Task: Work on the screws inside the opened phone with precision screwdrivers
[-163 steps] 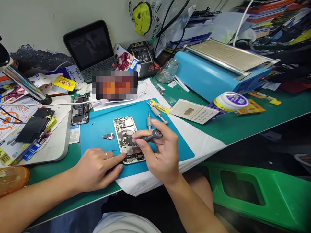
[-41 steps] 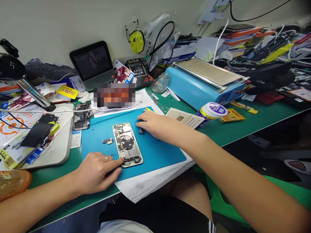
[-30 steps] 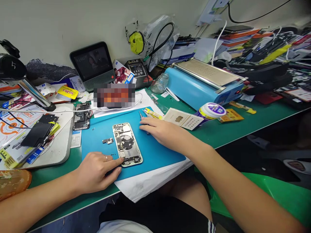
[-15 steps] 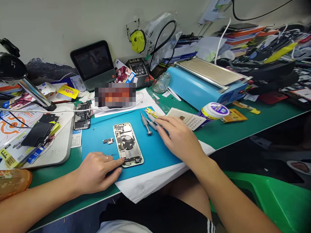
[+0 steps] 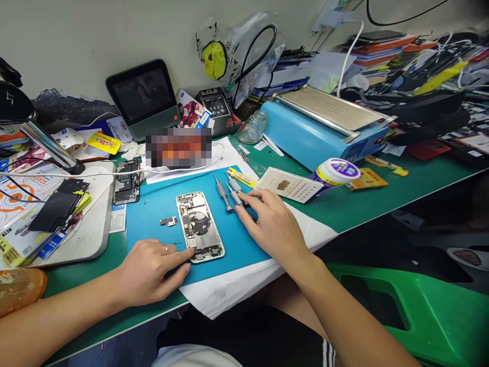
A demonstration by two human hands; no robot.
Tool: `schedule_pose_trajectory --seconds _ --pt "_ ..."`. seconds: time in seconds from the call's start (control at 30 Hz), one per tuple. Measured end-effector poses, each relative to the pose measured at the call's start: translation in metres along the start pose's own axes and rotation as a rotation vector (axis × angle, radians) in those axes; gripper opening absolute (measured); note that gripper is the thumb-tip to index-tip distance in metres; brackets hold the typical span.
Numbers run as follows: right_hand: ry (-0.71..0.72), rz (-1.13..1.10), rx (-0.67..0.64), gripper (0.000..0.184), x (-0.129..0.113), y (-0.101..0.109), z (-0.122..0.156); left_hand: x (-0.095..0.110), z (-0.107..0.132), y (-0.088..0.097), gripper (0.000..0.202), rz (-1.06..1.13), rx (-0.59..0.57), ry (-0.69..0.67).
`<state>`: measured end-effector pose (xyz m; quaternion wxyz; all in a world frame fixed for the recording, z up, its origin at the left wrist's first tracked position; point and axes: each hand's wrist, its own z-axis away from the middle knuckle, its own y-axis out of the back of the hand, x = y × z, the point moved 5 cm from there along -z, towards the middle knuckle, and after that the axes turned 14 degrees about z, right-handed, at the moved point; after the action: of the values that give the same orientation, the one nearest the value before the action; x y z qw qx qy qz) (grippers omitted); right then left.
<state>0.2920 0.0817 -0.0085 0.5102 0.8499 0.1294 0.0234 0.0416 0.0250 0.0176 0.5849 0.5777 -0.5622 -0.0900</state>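
An opened phone (image 5: 201,229) lies on the blue mat (image 5: 153,265), its inner parts showing. My left hand (image 5: 155,270) rests at the phone's lower left corner, index finger stretched onto it and thumb apart; the other fingers curl under. Several grey screwdrivers lie right of the phone, one of them standing a little apart as the left screwdriver (image 5: 222,194). My right hand (image 5: 273,221) is over the handle end of a nearer screwdriver (image 5: 234,195), thumb and fingers apart on either side of it. A small metal-and-black part (image 5: 168,221) and tiny screws (image 5: 177,243) sit left of the phone.
Another opened phone (image 5: 127,182) lies at the mat's upper left. A white card (image 5: 288,184) and a tilted white-lidded tub (image 5: 336,172) stand to the right, before a blue machine (image 5: 305,135). A lamp post (image 5: 51,145) and a display (image 5: 143,97) are behind.
My right hand has moved slightly left and down, with the thumb closer to the screwdriver's end. My left hand stays on the phone. The view has shifted a little.
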Motion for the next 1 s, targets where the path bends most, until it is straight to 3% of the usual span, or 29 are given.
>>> schedule_pose_trajectory --seconds 0.23,0.57,1.0 --pt "-0.025 0.005 -0.039 0.016 -0.001 -0.002 0.001 0.000 0.000 0.000 0.028 -0.010 0.003 -0.002" --pt "0.001 0.029 -0.012 0.012 -0.003 -0.001 0.000 -0.001 0.000 0.000 0.028 -0.009 0.002 -0.001" --pt "0.062 0.049 0.205 0.015 -0.010 0.014 0.005 -0.001 -0.001 0.000 0.029 -0.018 0.004 -0.011"
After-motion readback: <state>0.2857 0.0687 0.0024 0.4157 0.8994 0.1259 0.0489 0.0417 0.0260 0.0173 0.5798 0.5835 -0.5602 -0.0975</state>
